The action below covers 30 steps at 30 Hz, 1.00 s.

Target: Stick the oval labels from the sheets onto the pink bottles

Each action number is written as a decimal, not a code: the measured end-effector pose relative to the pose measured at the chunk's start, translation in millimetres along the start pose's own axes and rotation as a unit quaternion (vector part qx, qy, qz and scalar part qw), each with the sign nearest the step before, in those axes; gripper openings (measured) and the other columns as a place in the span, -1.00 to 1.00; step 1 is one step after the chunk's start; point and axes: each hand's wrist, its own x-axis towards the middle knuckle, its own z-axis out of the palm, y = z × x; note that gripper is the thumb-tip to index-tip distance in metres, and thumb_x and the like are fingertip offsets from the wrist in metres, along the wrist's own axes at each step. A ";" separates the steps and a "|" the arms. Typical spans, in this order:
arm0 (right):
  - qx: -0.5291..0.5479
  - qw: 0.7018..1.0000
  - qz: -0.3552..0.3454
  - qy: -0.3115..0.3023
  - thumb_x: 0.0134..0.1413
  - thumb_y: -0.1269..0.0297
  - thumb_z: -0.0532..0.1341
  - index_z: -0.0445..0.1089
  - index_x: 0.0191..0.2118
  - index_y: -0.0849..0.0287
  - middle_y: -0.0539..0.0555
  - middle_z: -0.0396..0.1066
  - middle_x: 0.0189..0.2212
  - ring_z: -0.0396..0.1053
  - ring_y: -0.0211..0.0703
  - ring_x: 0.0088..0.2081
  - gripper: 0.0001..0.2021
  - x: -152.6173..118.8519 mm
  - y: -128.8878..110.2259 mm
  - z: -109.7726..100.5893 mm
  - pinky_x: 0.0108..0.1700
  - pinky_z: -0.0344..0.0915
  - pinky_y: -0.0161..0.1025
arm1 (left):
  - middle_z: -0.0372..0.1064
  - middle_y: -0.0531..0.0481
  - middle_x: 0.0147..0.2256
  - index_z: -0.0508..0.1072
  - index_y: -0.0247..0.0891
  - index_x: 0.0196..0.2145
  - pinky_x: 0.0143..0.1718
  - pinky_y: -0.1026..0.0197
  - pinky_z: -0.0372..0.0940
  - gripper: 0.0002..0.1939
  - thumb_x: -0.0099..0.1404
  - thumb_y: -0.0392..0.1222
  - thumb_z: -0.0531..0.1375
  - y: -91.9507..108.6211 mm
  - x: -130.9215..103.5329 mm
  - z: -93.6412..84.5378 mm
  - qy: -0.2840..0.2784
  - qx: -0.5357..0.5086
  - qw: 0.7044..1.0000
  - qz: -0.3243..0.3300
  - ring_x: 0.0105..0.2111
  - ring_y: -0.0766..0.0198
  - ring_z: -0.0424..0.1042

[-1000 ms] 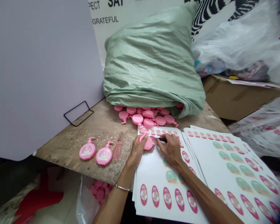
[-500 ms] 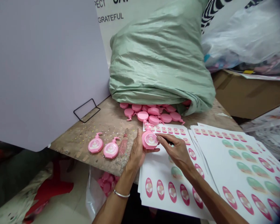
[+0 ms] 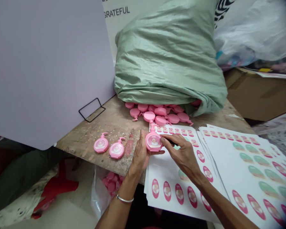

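Note:
My left hand (image 3: 140, 152) is closed around a small pink toy pump bottle (image 3: 153, 142), held upright with its round label facing me. At the bottle's right edge, the thumb and fingertips of my right hand (image 3: 178, 149) pinch together against the label. A thin dark tool (image 3: 175, 145) shows under the right fingers; most of it is hidden, so its kind is unclear. Left of my hands, a labelled pink pump bottle (image 3: 116, 150) and another labelled bottle (image 3: 101, 144) lie on the wooden table (image 3: 85, 140). Beneath my hands is a sticker sheet (image 3: 162, 168).
Unlabelled pink bottles (image 3: 160, 111) spill from a large green sack (image 3: 166, 57) at the back. More sticker sheets (image 3: 228, 159) lie at right. A black wire stand (image 3: 91, 109) touches the pale panel (image 3: 50, 73). Below the table edge, a plastic bag (image 3: 98, 190) holds pink pieces.
The view has shifted slightly, so the scene sits a little to the right and higher. Both hands keep their hold at the bottle, the right fingertips still at its label edge.

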 end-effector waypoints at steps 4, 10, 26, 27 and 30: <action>-0.002 1.000 -0.005 0.001 0.14 0.12 0.22 0.53 -0.21 0.08 0.05 0.47 -0.41 0.29 -0.15 -0.39 -0.79 0.0 -1.0 1.9 -0.27 0.28 -0.14 | 0.42 -0.21 -0.04 0.47 -0.35 -0.06 -0.24 0.08 0.52 -0.39 0.30 0.26 0.03 -0.9 1.3 -0.7 0.014 -0.003 1.000 -0.003 -0.07 0.04 0.44; -0.013 1.000 -0.014 -0.001 0.15 0.14 0.22 0.53 -0.19 0.09 0.06 0.47 -0.39 0.30 -0.14 -0.37 -0.79 0.9 -2.1 3.5 -0.26 0.28 -0.14 | 0.44 -0.21 -0.08 0.46 -0.35 -0.05 -0.25 0.09 0.52 -0.43 0.34 0.21 0.00 -0.5 1.9 -1.6 0.009 -0.008 1.000 -0.003 -0.10 0.05 0.45; -0.021 1.000 -0.022 -0.001 0.15 0.16 0.22 0.53 -0.16 0.10 0.07 0.48 -0.37 0.30 -0.14 -0.36 -0.78 0.4 -4.0 2.5 -0.26 0.28 -0.13 | 0.44 -0.23 -0.09 0.46 -0.37 -0.04 -0.26 0.06 0.51 -0.38 0.29 0.26 0.03 5.4 -1.1 -1.0 -0.011 -0.009 1.000 -0.018 -0.11 0.03 0.45; -0.021 1.000 -0.021 -0.001 0.15 0.16 0.22 0.52 -0.16 0.11 0.07 0.47 -0.37 0.30 -0.14 -0.36 -0.78 0.7 -4.5 2.4 -0.26 0.28 -0.13 | 0.44 -0.23 -0.10 0.46 -0.36 -0.05 -0.27 0.07 0.51 -0.39 0.28 0.25 0.06 6.4 -2.1 -0.4 -0.013 -0.006 1.000 -0.014 -0.11 0.04 0.45; -0.020 1.000 -0.022 -0.001 0.15 0.17 0.23 0.52 -0.16 0.13 0.07 0.47 -0.37 0.30 -0.15 -0.35 -0.78 1.4 -5.5 1.5 -0.25 0.28 -0.14 | 0.43 -0.17 -0.13 0.45 -0.30 -0.06 -0.29 0.13 0.51 -0.52 0.25 0.14 0.17 9.7 -5.6 0.6 -0.052 0.014 0.998 0.010 -0.16 0.11 0.46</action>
